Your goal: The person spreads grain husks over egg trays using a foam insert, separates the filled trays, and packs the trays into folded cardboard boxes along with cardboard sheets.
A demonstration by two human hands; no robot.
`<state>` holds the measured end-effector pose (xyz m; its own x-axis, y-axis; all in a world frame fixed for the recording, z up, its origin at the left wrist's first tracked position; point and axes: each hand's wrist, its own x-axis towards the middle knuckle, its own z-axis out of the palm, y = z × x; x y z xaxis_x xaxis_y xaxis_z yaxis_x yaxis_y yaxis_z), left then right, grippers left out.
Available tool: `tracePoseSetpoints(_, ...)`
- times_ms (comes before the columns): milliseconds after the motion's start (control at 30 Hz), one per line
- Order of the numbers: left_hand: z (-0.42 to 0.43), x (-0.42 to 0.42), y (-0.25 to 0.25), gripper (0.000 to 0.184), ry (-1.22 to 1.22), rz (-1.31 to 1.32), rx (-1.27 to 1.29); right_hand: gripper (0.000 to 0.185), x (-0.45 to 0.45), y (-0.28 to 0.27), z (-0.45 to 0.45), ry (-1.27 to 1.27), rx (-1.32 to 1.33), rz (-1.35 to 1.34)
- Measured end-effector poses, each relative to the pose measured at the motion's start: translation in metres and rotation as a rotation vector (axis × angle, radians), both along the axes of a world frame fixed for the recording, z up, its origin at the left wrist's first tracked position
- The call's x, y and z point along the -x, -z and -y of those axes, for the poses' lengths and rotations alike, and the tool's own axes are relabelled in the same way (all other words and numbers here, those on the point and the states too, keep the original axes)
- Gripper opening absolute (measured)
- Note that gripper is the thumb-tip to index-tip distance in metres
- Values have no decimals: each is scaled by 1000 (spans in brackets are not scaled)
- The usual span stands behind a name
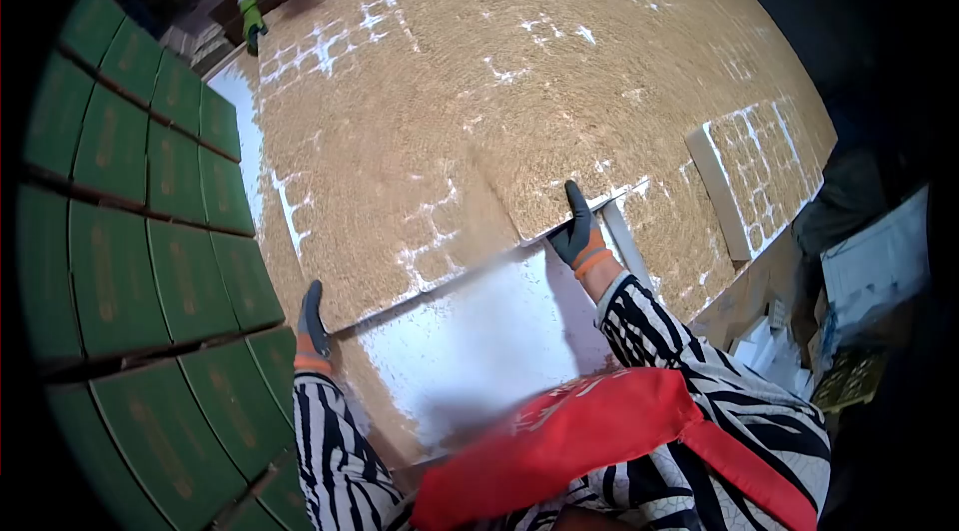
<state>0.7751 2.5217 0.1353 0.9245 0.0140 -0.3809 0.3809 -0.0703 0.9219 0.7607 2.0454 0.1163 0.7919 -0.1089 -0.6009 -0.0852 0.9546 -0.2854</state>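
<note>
My left hand (314, 323), in a dark grey glove with an orange cuff, grips the left front corner of a wide tan slab (375, 276) with a grainy top and patches of white lines. My right hand (575, 233), gloved the same way, holds the right end of its front edge, thumb on top and fingers partly hidden below. That front edge stands over a bare white surface (470, 346) close to my body. I cannot make out what the slab is made of.
More tan grainy material (599, 81) covers the large table beyond. A raised tan block (759, 171) sits at the right. Stacked green boxes (175, 261) line the left side. A co-worker's green-gloved hand (252, 26) rests at the far left corner. White scraps (774, 351) lie at right.
</note>
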Motion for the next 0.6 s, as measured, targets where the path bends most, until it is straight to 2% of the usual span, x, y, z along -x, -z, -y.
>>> tracePoseSetpoints(67, -37, -3, 42, 64, 235, 254, -277, 50, 2, 0, -6, 29, -51, 41)
tracePoseSetpoints(167, -45, 9, 55, 89, 381, 329, -440, 55, 8, 5, -5, -8, -44, 33)
tracePoseSetpoints(200, -43, 10, 57, 88, 356, 351, -365, 56, 10, 2, -7, 6, 7, 20)
tracePoseSetpoints(267, -42, 29, 57, 82, 283, 421, -413, 59, 14, -27, -14, 15, 99, 18)
tracePoseSetpoints(300, -40, 38, 56, 79, 246, 455, -438, 53, 17, -25, -12, 2, 106, -17)
tracePoseSetpoints(333, -37, 45, 46, 67, 151, 215, -162, 47, 21, -17, -6, -7, 113, -51)
tracePoseSetpoints(400, -29, 57, 27, 46, -294, -217, 420, 39, 32, -14, 6, -1, 162, -94)
tracePoseSetpoints(433, 17, 71, -50, 45, -294, -291, 306, 38, 38, -20, 10, 4, 201, -102)
tracePoseSetpoints(467, 12, 95, -46, 47, -209, -100, 43, 36, 44, -25, 13, 9, 239, -111)
tracePoseSetpoints(500, 33, 91, -81, 49, -409, -338, 350, 36, 53, -50, 18, 10, 255, -108)
tracePoseSetpoints(533, 46, 121, -86, 48, -180, -24, 96, 35, 60, -74, 23, 8, 272, -103)
tracePoseSetpoints(567, 50, 109, -91, 51, -428, -305, 630, 35, 68, -93, 31, -5, 285, -101)
tracePoseSetpoints(600, 51, 117, -85, 51, -251, -145, 413, 34, 77, -91, 47, -5, 290, -111)
